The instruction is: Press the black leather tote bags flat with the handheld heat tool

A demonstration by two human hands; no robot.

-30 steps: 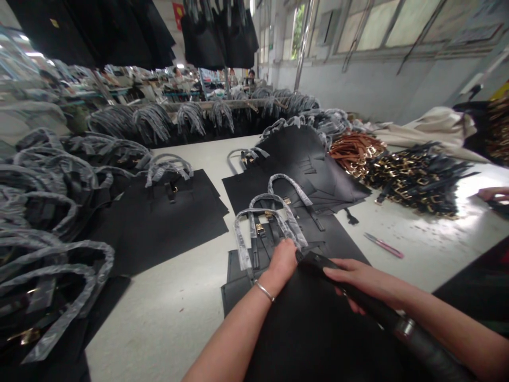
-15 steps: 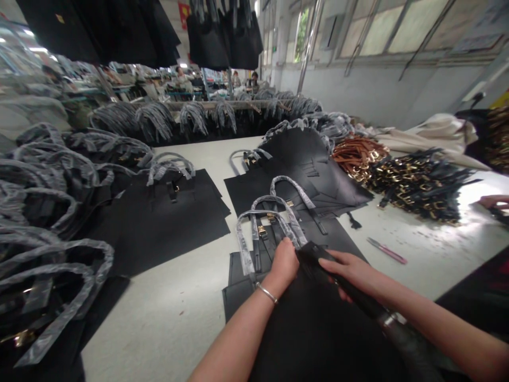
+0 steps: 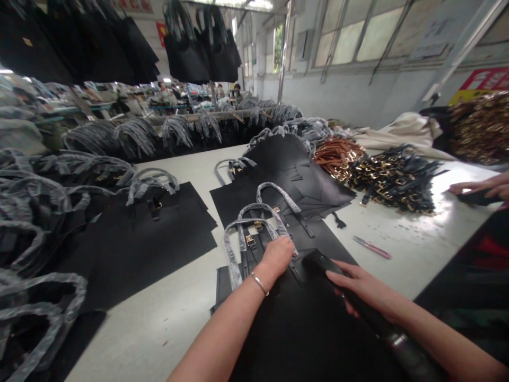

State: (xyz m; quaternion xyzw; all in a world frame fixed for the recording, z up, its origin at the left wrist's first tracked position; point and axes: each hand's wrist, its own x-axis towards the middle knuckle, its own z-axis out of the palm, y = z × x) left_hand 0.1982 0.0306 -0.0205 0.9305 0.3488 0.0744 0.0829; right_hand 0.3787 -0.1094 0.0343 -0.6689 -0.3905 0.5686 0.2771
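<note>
My left hand [image 3: 279, 253], with a silver bangle at the wrist, is closed on the end of a plastic-wrapped bag handle [image 3: 238, 225] over a black bag panel [image 3: 302, 329]. The fingertips are partly hidden. My right hand [image 3: 360, 284] is wrapped around a long black tool [image 3: 342, 281] whose wide, dark end lies just right of my left hand, close to the panel. Its exact kind is unclear. Under and beyond my hands, more black panels overlap, with wrapped handles and a gold buckle [image 3: 250, 240] showing.
Black panels with wrapped handles [image 3: 155, 228] lie to the left. A pink-handled cutter [image 3: 373, 247] lies on the pale table [image 3: 159, 313]. Brown straps [image 3: 338, 154] and black buckled straps [image 3: 393, 180] are heaped beyond. Another person's hands [image 3: 481, 185] are at the right edge.
The view has swung a little to the right. The black tool's end has drawn slightly away from my left hand, uncovering a strap tip on the panel. Both hands keep their grip.
</note>
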